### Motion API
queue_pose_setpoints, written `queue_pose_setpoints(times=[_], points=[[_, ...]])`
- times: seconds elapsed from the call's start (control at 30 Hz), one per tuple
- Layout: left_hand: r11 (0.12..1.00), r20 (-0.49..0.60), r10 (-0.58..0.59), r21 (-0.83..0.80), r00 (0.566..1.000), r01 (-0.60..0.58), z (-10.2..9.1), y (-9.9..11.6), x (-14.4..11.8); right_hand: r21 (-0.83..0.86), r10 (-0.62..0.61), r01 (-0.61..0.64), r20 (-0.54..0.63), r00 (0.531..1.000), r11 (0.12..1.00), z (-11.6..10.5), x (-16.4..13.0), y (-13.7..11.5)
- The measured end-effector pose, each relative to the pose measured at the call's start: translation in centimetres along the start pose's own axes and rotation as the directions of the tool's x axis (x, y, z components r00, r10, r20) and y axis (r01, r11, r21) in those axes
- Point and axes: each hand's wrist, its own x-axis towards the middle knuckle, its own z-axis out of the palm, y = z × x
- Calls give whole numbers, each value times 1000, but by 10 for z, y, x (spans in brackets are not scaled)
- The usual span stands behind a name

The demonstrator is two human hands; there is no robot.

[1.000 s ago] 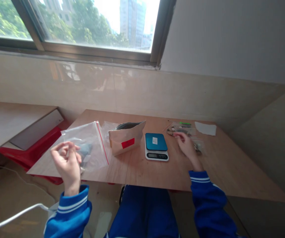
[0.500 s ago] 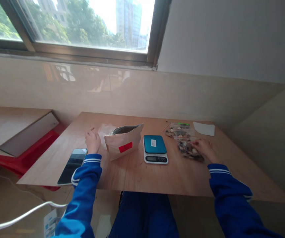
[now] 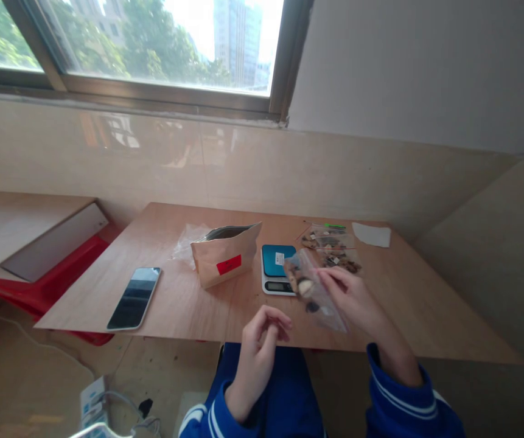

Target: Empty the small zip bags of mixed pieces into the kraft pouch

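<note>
My right hand [image 3: 350, 298] pinches a clear zip bag [image 3: 310, 291], which hangs tilted over the scale's front right corner. Dark, brown and pale pieces lie inside it; their kind is unclear. My left hand [image 3: 262, 337] hovers by the table's front edge, fingers loosely curled and nothing visible in them. The kitchen scale [image 3: 268, 263] has a blue top and a small display, partly covered by the bag. To its left stands a brown paper pouch [image 3: 225, 267], its top open and a red label on its front.
Other filled clear bags [image 3: 335, 246] lie at the back right, near a green pen-like item [image 3: 335, 226] and a white paper [image 3: 371, 234]. Crumpled clear plastic [image 3: 184, 246] sits behind the pouch. A phone [image 3: 134, 298] lies at the table's left front.
My right hand has lifted a bag from the pile and brought it left toward the scale. My left hand has moved from beside the pouch to the front middle.
</note>
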Motion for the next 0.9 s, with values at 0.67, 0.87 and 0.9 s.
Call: queue_pose_setpoints(times=[0.67, 0.87, 0.9], points=[[923, -66, 18, 384, 998, 9, -26, 12, -6, 465, 120, -189, 174, 977, 865, 75, -57, -61], [880, -28, 29, 475, 999, -13, -23, 13, -7, 429, 125, -153, 92, 988, 890, 72, -59, -62], [877, -42, 23, 480, 999, 0, -22, 13, -8, 392, 130, -125, 14, 991, 911, 72, -57, -60]])
